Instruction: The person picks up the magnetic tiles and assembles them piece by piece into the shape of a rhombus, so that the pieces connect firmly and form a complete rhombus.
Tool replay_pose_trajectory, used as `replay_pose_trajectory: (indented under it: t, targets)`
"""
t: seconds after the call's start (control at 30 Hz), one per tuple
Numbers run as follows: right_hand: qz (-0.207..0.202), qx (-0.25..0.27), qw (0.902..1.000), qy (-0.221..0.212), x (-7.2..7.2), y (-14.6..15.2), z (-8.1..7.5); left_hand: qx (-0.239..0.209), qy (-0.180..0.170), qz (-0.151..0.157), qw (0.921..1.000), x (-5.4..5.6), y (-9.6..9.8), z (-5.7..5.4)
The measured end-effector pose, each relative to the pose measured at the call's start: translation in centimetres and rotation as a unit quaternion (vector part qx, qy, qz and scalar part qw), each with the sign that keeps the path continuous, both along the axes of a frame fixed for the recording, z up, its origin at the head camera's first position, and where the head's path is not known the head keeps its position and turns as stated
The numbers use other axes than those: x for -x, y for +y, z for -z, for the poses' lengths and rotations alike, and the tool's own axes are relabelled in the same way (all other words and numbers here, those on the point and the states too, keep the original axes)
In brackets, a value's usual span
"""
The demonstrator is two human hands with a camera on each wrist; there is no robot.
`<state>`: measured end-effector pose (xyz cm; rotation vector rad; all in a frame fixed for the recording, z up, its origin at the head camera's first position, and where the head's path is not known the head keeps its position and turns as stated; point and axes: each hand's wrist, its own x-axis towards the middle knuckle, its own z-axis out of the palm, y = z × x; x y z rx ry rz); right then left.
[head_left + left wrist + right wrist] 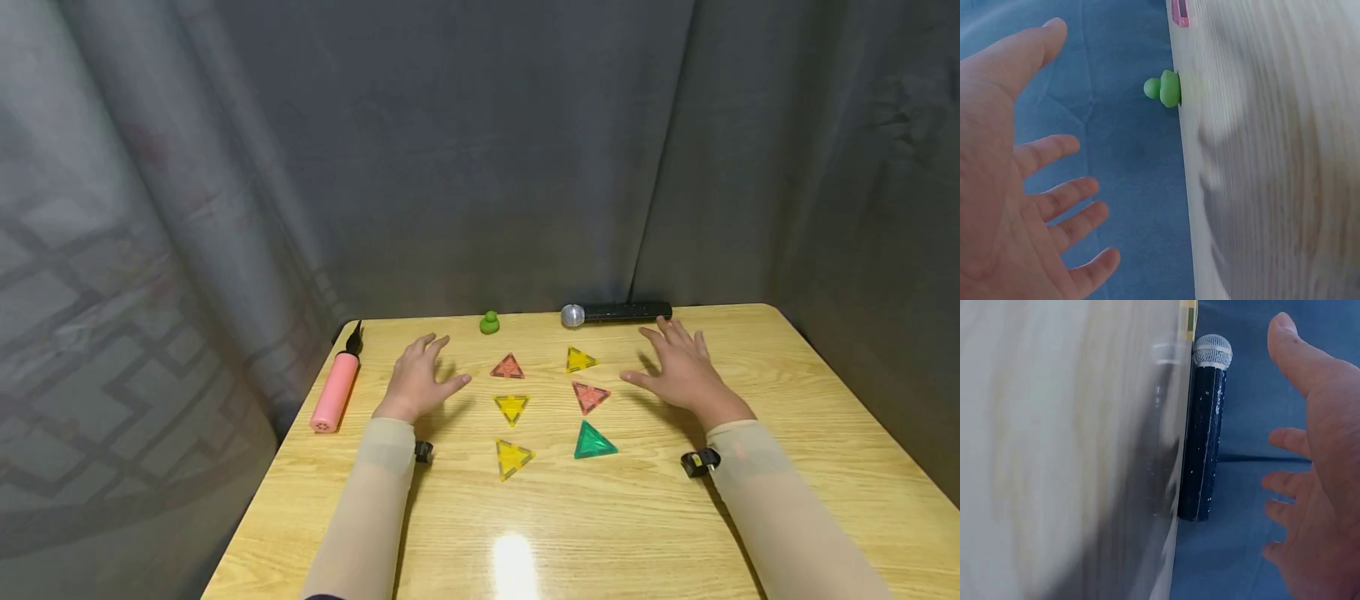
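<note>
My left hand (418,381) hovers over the table's left half, fingers spread and relaxed, holding nothing. Over the right half my right hand (682,371) is likewise spread, with its fingertips overlapping the microphone's end in the head view. Between the hands lie flat triangular tiles in two columns. The left column has a red tile (508,367), a yellow tile (512,408) and a nearer yellow tile (513,459). In the right column are a yellow tile (580,360), a red tile (590,397) and a green tile (594,442).
At the back edge stand a small green figure (490,322) and a black microphone (622,312) with a silver head. A pink hand pump (337,392) with a black nozzle lies at the left edge. Grey curtains (465,158) hang behind the wooden table (600,533).
</note>
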<state>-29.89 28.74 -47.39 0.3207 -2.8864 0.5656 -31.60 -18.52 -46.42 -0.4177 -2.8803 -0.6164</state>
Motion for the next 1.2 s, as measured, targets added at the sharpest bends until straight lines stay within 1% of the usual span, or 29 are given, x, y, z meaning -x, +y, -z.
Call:
replay_pose_trajectory:
  t: [0.07, 0.23, 0.53, 0.73, 0.87, 1.07, 1.2]
  targets:
    - [-0.004, 0.004, 1.0000, 0.004, 0.1, -0.2, -0.1, -0.006, -0.007, 0.001, 1.0000, 0.0, 0.1, -0.1]
    - [-0.014, 0.009, 0.9998, 0.004, 0.3, -0.7, -0.3, -0.021, -0.038, 0.001, 0.9991, -0.1, 0.4, -0.1]
    - [-0.039, 0.024, 0.9989, 0.007, 0.9, -2.3, -0.2, -0.021, -0.043, 0.039, 0.9981, -0.3, 1.2, 0.0]
    - [-0.054, 0.043, 0.9976, -0.008, 1.2, -3.6, -0.4, -0.036, -0.068, 0.058, 0.9953, -0.6, 1.7, -0.1]
    - [-0.068, 0.046, 0.9965, -0.016, 1.4, -4.5, -0.3, -0.044, -0.082, 0.066, 0.9935, -0.9, 2.1, -0.1]
    - [-0.089, 0.048, 0.9946, -0.025, 1.7, -6.2, -0.6, -0.034, -0.086, 0.080, 0.9925, -1.2, 2.9, 0.0]
    - [-0.098, 0.046, 0.9936, -0.031, 2.1, -7.3, -0.8, -0.029, -0.093, 0.092, 0.9909, -1.1, 3.3, 0.3]
